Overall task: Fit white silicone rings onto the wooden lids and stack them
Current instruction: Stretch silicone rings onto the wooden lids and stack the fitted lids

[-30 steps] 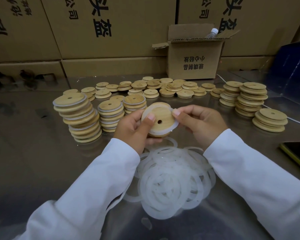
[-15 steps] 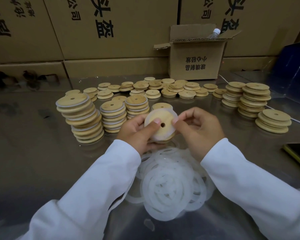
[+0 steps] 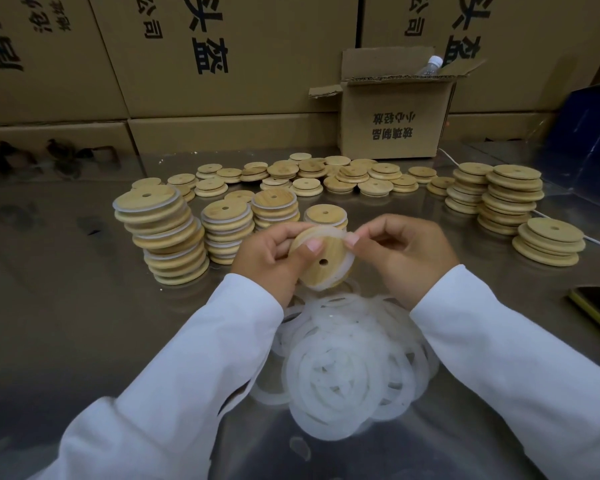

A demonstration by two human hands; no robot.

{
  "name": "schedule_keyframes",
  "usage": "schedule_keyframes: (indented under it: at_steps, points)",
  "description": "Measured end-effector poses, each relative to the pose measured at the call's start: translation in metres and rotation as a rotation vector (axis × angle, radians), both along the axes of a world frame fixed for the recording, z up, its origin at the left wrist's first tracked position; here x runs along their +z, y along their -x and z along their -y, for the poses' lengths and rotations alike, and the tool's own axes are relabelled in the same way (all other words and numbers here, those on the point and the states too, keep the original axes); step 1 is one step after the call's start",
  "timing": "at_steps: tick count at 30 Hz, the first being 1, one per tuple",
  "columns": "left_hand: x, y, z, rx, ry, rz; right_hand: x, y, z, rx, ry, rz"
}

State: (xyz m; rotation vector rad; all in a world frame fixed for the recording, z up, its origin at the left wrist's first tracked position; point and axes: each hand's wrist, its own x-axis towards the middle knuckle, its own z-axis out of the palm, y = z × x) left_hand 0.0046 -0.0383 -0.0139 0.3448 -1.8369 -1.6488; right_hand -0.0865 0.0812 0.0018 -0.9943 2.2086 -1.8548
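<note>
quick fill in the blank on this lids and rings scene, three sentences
1. The left hand and right hand hold ____ lid between them.
2. The ring stretched round its rim is ____ in colour.
3. The ringed stacks stand on the person's ____ side.
Missing words: one; white; left

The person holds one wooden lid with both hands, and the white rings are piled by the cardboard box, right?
No. The left hand and right hand hold one wooden lid, but the pile of white rings lies just below the hands, far from the cardboard box, as the head view shows.
</note>
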Motion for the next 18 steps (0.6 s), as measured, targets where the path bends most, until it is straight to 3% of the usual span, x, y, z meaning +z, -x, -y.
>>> schedule_keyframes:
  at_steps: [8,18]
  points:
    - [0.002,-0.002,0.001,-0.011,-0.097,-0.047,0.005,-0.004,-0.003,0.017,0.05,-0.062]
    - [-0.002,0.002,-0.003,0.103,-0.169,-0.019,-0.009,-0.009,0.001,-0.117,0.016,-0.164]
